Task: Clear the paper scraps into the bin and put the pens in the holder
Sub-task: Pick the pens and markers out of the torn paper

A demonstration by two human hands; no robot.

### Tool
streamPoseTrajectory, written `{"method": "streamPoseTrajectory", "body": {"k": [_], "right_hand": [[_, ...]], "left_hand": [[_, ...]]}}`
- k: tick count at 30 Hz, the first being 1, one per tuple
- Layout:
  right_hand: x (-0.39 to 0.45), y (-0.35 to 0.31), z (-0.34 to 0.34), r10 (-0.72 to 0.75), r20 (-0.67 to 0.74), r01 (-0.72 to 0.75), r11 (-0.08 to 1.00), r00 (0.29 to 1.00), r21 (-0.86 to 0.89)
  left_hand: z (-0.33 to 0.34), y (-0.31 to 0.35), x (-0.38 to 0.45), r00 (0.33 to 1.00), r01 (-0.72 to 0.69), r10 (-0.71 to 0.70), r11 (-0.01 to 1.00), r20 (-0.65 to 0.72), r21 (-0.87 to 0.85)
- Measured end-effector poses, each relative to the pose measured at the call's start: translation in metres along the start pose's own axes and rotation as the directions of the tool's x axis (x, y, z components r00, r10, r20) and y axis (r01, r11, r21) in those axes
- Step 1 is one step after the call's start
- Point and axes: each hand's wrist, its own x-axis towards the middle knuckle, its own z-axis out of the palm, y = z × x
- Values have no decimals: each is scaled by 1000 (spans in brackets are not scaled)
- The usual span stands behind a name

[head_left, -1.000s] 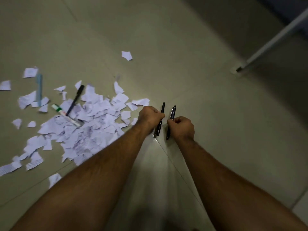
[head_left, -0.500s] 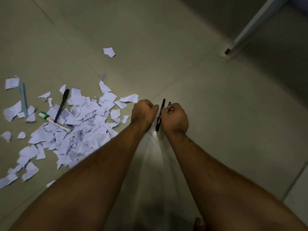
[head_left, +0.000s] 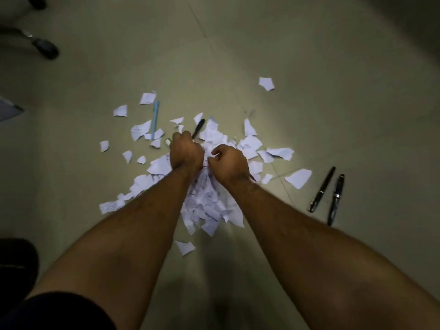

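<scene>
A heap of white paper scraps (head_left: 209,201) lies on the tiled floor, with loose bits scattered around it. My left hand (head_left: 186,152) is a closed fist at the heap's far edge. A black pen (head_left: 199,130) sticks out beyond its knuckles, and a white marker's tip (head_left: 167,142) shows at its left. My right hand (head_left: 229,164) rests on the scraps with its fingers curled; what they hold is hidden. A light blue pen (head_left: 155,118) lies to the far left. Two black pens (head_left: 322,188) (head_left: 335,199) lie side by side on the right, untouched.
Chair casters (head_left: 45,49) stand at the top left. A grey flat object (head_left: 9,111) shows at the left edge and a dark shape (head_left: 16,263) at the lower left. Neither a bin nor a pen holder is in view.
Both hands have let go of the two black pens, which now lie on the floor at the right. The hands and the view have swung left onto the scrap heap.
</scene>
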Motion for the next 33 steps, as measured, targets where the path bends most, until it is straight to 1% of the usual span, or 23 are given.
{"method": "streamPoseTrajectory", "body": {"k": [3,6,7,9,11,13,17,20,23,24,26,27,29,31,33], "right_hand": [[7,-15,14,-40,9,41,993,999,-107],[10,-17,23,-64,42,73,967,997,-243],[11,-15,23,-72,52,84,958,996,-273],[12,-14,27,-108,68,124,942,992,-311],[9,-18,30,-165,74,180,928,984,-325],[8,-26,33,-217,93,236,913,972,-334],[8,-40,43,-293,235,370,822,927,-433],[11,-37,49,-255,240,345,790,937,-506],[10,-36,55,-243,206,316,799,948,-512],[10,-36,57,-239,184,300,812,953,-501],[7,-38,59,-196,123,230,874,973,-428],[6,-39,59,-152,87,174,919,984,-354],[3,-38,55,-37,33,41,992,999,-118],[0,-33,50,46,40,-49,995,998,91],[-5,-27,45,90,80,-106,968,993,228]], "left_hand": [[0,-7,14,997,59,-62,997,56,49],[2,-14,19,995,83,-85,996,51,28],[2,-14,19,995,90,-90,996,33,0],[-3,-16,18,994,113,-113,987,4,-116],[-14,-19,15,987,149,-159,954,-20,-260],[-28,-25,11,975,193,-221,914,-37,-358],[-45,-41,3,955,255,-294,887,-45,-386],[-46,-52,0,955,274,-297,889,-6,-368],[-45,-59,-2,952,295,-306,877,34,-379],[-45,-60,-4,950,303,-311,875,43,-377],[-47,-60,-7,945,321,-320,870,64,-373],[-48,-60,-8,943,329,-325,865,76,-378],[-51,-60,-9,935,350,-342,852,93,-389],[-53,-58,-14,927,372,-360,845,108,-385],[-55,-54,-18,925,377,-364,846,108,-378]]}}
